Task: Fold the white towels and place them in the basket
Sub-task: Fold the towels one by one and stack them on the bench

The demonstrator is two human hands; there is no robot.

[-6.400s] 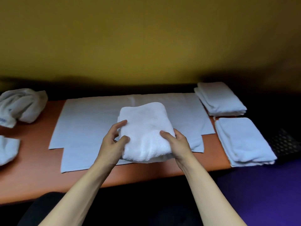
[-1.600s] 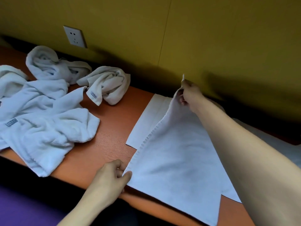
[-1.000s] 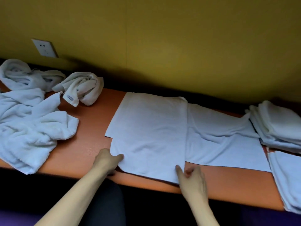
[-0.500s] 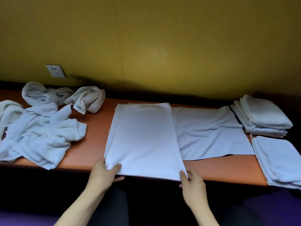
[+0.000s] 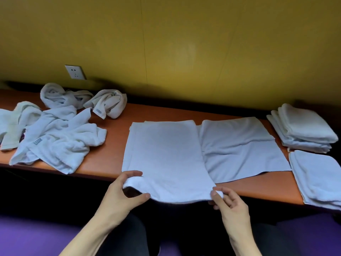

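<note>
A white towel point(image 5: 166, 156) lies folded over in the middle of the orange table point(image 5: 114, 137), its near edge hanging past the table's front. My left hand point(image 5: 125, 194) pinches its near left corner. My right hand point(image 5: 227, 198) pinches its near right corner. The rest of this towel, or a second flat one point(image 5: 239, 146), spreads out to the right. No basket is in view.
Several crumpled white towels point(image 5: 55, 137) are heaped on the table's left, two more bunched ones point(image 5: 108, 104) behind them. A stack of folded towels point(image 5: 302, 128) and another folded towel point(image 5: 319, 178) sit at the right end. A wall socket point(image 5: 75, 72) is on the yellow wall.
Both hands went from resting at the towel's near edge to pinching its near corners, which now lift slightly off the table front. The view shifted a little.
</note>
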